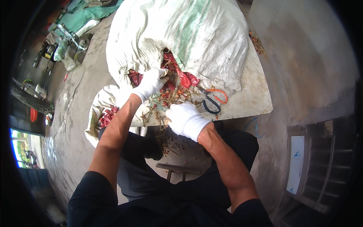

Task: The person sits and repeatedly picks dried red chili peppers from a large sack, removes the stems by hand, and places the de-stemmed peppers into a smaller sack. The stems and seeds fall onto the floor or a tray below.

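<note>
A big white woven sack (158, 25) with a green stripe lies on a pale board (255, 99). Dried red chillies (185, 79) show at its torn opening. My left hand (151, 83), in a white knit glove, reaches into that opening, its fingertips among the chillies; whether it grips one is hidden. Lower, near the board's front edge, my gloved right hand (184, 117) hovers by loose stems and chilli scraps (173, 98), fingers curled and mostly hidden. To its right lie scissors (211, 98), one handle loop orange, the other black.
Beside my left forearm, a smaller white sack (92, 124) holds red chilli pieces (107, 116). Scraps litter the concrete floor (68, 93) below the board, near a low wooden stool (178, 168). Clutter with a green cloth (78, 18) stands far left; a wall (306, 56) rises right.
</note>
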{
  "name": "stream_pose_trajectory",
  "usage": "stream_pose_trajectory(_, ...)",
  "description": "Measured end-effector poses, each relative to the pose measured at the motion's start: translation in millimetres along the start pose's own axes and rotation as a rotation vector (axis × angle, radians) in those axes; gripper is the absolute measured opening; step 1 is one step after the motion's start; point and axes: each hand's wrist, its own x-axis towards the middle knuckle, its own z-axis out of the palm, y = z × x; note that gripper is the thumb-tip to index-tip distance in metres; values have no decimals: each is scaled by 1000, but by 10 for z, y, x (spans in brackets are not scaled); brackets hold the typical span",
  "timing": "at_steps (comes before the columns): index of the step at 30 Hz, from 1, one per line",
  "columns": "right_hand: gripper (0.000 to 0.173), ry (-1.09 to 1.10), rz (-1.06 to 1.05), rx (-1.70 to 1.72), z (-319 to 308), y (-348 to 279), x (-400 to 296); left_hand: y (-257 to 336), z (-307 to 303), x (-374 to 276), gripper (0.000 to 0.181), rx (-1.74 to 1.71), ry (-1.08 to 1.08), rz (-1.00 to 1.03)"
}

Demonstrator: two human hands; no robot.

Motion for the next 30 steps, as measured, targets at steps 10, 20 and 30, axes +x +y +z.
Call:
stream_pose_trajectory(10, 25, 39, -16, -30, 94, 140, 123, -254, 144, -428, 45, 284, -66, 181)
stream_pose_trajectory(20, 25, 139, 70, -94, -40, 280, 198, -301, -13, -562, 20, 182, 50, 99)
stream_pose_trajectory(30, 25, 536, 288, 1003, -229, 219, 425, 83, -372, -801, 18, -717, 16, -18)
